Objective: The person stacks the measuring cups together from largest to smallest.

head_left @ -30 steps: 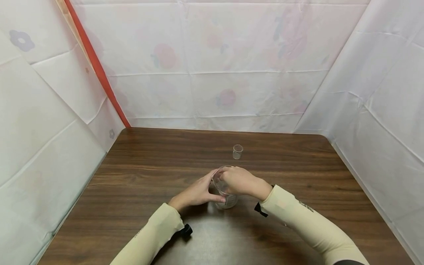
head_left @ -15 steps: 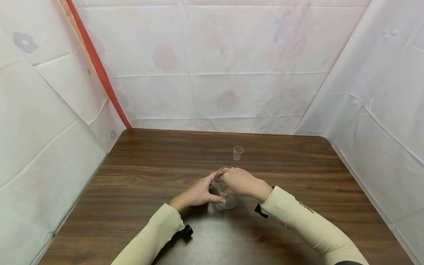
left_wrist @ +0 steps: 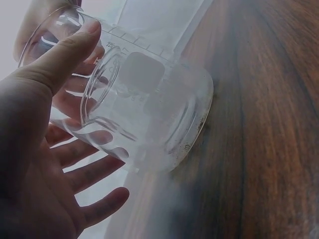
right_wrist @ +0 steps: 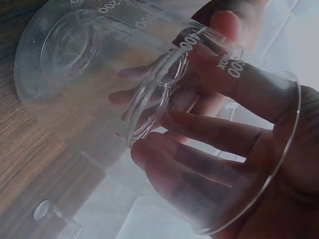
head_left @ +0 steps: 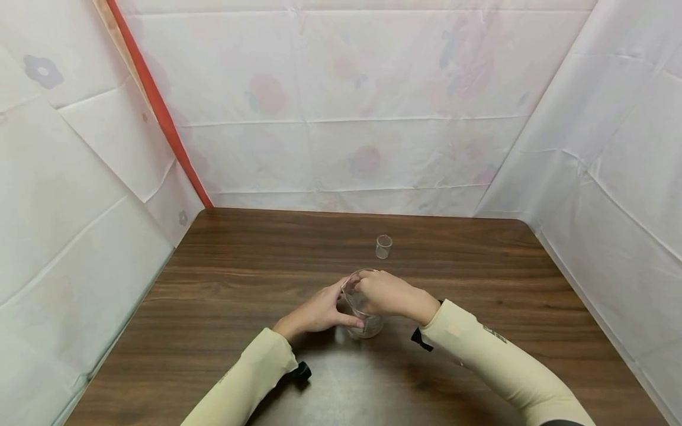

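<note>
A large clear glass beaker point(head_left: 371, 326) with white graduation marks stands on the table between the hands. My left hand point(head_left: 318, 309) holds it from the left, thumb on the near side and fingers around the far side. Inside it sits a smaller glass beaker, whose rim point(right_wrist: 133, 122) shows in the right wrist view and whose body point(left_wrist: 142, 107) shows through the glass in the left wrist view. My right hand point(head_left: 393, 294) reaches through the large beaker's mouth, its fingers pinching the smaller beaker's rim. Glare and overlapping glass partly obscure the exact fingertip contact.
A small glass beaker point(head_left: 383, 247) stands upright farther back, apart from both hands. The dark wood table point(head_left: 240, 248) is bounded behind and on both sides by white patterned sheets point(head_left: 330, 154). A red strip point(head_left: 160, 106) runs down the left corner.
Both hands and the large beaker keep practically the same positions. The whole head view has shifted very slightly, with the scene sitting a little lower.
</note>
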Tool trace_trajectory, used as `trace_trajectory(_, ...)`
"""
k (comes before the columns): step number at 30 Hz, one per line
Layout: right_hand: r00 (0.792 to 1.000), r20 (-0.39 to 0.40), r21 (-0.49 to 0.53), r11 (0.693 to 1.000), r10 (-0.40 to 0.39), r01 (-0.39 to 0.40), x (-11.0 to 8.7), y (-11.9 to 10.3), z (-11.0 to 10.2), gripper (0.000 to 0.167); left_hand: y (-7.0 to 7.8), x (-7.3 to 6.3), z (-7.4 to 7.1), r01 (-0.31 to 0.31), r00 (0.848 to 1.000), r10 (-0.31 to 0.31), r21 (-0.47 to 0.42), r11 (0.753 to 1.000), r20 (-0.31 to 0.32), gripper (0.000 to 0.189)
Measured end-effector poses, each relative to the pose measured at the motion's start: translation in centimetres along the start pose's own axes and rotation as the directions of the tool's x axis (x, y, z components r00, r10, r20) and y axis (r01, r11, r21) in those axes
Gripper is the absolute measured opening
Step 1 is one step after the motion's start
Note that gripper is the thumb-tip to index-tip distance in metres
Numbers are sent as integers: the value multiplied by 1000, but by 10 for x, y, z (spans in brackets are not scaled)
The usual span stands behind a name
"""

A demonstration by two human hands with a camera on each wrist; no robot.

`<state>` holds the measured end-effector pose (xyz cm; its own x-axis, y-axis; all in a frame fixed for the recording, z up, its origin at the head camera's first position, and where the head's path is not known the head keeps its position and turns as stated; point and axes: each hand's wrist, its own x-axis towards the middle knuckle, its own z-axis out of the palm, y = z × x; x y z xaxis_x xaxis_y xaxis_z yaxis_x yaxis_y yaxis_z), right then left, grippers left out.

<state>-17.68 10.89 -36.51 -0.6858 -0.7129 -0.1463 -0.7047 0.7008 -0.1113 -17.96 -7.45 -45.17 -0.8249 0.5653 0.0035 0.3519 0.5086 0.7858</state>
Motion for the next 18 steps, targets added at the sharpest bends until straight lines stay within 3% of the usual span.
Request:
trace_trajectory(11, 1000, 23, 102, 995, 5, -8, -1, 2, -5, 35, -1, 1, 0, -17, 1000, 17, -6, 1000, -5, 96)
trace_trajectory(18, 999, -16, 109, 993, -51, 52, -4, 3, -11, 31, -1, 0, -1, -6, 1000, 6, -25, 1000, 11, 103)
